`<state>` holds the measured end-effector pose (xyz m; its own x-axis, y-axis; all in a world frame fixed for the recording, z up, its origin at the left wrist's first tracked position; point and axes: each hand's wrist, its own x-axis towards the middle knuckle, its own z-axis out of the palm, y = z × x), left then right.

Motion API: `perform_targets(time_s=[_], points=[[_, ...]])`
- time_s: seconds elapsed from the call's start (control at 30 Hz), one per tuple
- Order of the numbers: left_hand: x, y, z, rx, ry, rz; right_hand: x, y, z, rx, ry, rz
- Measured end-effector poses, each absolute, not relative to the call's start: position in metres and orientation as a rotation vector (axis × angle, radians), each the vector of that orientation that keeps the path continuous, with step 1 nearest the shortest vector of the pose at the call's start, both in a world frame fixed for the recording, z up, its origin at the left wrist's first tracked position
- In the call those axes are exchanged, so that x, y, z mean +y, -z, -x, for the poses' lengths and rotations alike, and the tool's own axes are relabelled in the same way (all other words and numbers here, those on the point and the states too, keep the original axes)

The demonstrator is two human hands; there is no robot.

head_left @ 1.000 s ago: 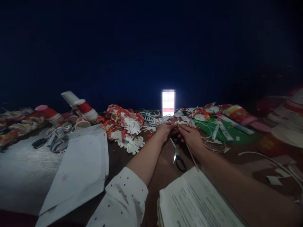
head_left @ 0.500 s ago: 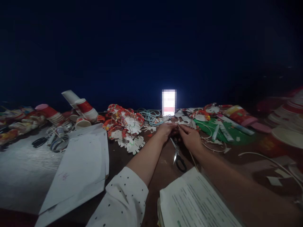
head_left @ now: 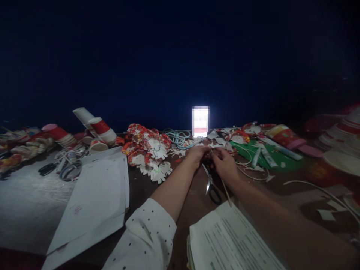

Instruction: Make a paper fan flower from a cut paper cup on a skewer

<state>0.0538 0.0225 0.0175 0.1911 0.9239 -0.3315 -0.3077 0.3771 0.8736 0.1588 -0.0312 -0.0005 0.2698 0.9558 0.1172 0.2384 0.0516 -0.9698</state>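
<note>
My left hand (head_left: 199, 154) and my right hand (head_left: 225, 165) meet fingertip to fingertip above the dark brown table, both closed in a pinch. From under my right hand a thin tan cord or stick (head_left: 227, 193) runs down to the edge of the printed paper (head_left: 225, 232); its upper end is hidden among the fingers. What my left fingers grip is too small and dark to make out. Just below the hands lie scissors (head_left: 213, 191) with black handles, their blades pointing away from me and partly covered.
Red patterned pieces with white paper cutouts (head_left: 157, 150) and light blue cord (head_left: 177, 138) lie beyond the left hand. A bright screen (head_left: 200, 122) stands behind. Tubes (head_left: 268, 157) rest on green material (head_left: 244, 155) at right. Paper cups (head_left: 102, 129) and white sheets (head_left: 95, 195) occupy the left.
My right hand has shifted slightly left and turned, and more of the thin tan piece shows beneath it. My left hand stays nearly still.
</note>
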Motion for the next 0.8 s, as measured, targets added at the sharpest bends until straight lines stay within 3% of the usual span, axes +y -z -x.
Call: perform_targets(time_s=[0.8], points=[[0.0247, -0.0166, -0.0523, 1.070, -0.971, -0.779, -0.0353, -0.0027, -0.1563, -1.164, -0.869, 1.410]])
